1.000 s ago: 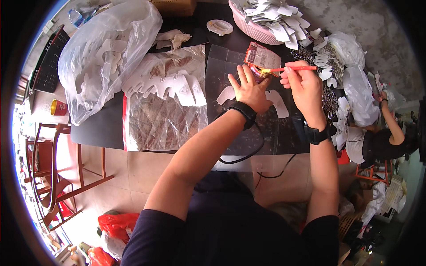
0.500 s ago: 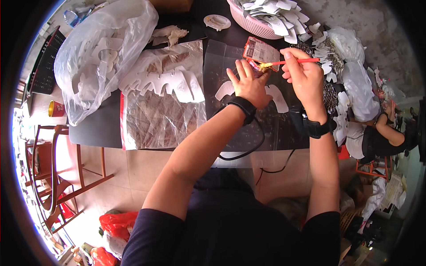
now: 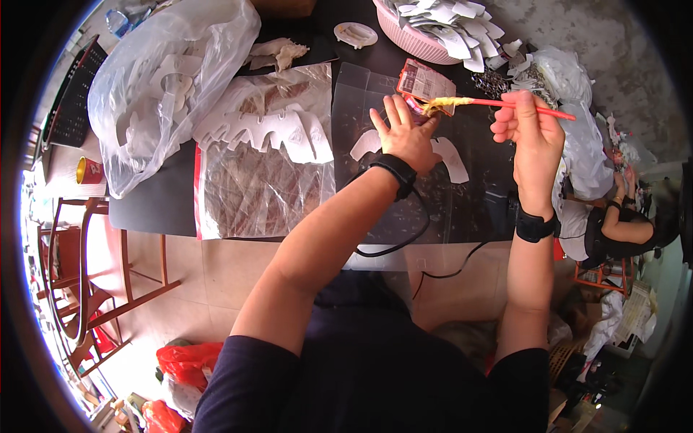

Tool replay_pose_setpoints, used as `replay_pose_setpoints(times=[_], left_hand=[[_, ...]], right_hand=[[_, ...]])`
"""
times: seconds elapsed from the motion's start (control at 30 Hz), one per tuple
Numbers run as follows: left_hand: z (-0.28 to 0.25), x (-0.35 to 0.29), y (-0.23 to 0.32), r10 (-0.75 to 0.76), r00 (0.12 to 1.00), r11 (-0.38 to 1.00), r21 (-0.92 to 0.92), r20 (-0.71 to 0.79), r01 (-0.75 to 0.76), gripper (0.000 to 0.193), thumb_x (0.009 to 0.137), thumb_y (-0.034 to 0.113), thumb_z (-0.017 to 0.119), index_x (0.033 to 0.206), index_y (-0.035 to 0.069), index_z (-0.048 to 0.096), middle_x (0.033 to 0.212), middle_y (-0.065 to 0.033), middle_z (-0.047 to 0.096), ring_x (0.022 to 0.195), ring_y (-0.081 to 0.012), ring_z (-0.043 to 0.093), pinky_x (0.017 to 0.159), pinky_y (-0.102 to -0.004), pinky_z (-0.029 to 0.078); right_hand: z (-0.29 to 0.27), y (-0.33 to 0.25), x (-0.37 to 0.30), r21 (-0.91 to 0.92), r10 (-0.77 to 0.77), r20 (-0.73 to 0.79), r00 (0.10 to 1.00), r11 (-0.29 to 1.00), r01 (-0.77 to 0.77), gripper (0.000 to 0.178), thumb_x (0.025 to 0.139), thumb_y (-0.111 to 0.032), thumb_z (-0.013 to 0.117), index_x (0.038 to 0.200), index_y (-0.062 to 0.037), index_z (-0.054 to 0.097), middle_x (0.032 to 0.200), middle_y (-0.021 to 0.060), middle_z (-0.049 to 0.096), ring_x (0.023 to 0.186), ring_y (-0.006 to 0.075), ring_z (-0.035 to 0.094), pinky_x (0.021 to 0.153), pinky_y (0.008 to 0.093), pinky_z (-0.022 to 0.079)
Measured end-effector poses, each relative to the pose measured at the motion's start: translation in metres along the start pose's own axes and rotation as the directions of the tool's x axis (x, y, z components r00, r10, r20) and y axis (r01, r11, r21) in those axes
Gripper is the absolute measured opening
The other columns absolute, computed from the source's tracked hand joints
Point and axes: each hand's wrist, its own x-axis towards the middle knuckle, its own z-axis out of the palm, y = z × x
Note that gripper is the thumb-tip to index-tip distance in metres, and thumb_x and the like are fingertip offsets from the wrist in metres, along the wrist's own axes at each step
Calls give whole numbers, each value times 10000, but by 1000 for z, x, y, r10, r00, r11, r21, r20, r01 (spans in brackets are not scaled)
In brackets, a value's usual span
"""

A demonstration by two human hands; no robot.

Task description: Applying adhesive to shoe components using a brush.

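Observation:
My right hand (image 3: pixel 533 133) grips a thin red stick (image 3: pixel 498 104) by its rear part. Sticky yellow paste (image 3: pixel 451 103) coats the stick's far end, which points left over a small open red box (image 3: pixel 411 86). A printed lid or flap (image 3: pixel 432 81) stands up from that box. My left hand (image 3: pixel 408 141) is spread flat, palm down, fingertips close to the box. Under and beside it lies a curved white piece (image 3: pixel 451 160), its middle hidden by the hand. A transparent sheet (image 3: pixel 382 209) covers the dark table there.
Left of my hands, notched white pieces (image 3: pixel 289 133) rest on a clear plastic packet (image 3: pixel 260 195), with a large plastic bag (image 3: pixel 173 94) behind. A pink basket (image 3: pixel 411 43) heaped with white pieces stands at the back. Another person (image 3: pixel 613 224) sits at the far right.
My right hand has moved right and slightly down, drawing the stick back so more of its paste-coated end shows. My left hand has stayed almost still.

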Motion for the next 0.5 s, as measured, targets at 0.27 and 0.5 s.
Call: replay_pose_setpoints(times=[0.27, 0.5], left_hand=[[-4, -6, -4, 24, 997, 999, -37, 79, -21, 682, 690, 526, 674, 1305, 303, 483, 1424, -350, 105, 1340, -499, 28, 1010, -670, 66], [-32, -24, -10, 67, 993, 997, -39, 101, -63, 547, 720, 488, 667, 1200, 239, 585, 1403, -357, 180, 1334, -512, 52, 1023, -657, 70]], right_hand=[[-16, 18, -11, 228, 68, -20, 998, 972, -62, 297, 949, -267, 504, 955, 12, 605, 755, 78, 622, 618, 135, 614, 541, 250, 505], [-13, 11, -9, -228, -115, -10, 993, 968, 109, 252, 938, -215, 519, 955, 25, 593, 746, 89, 626, 609, 140, 619, 553, 244, 521]])
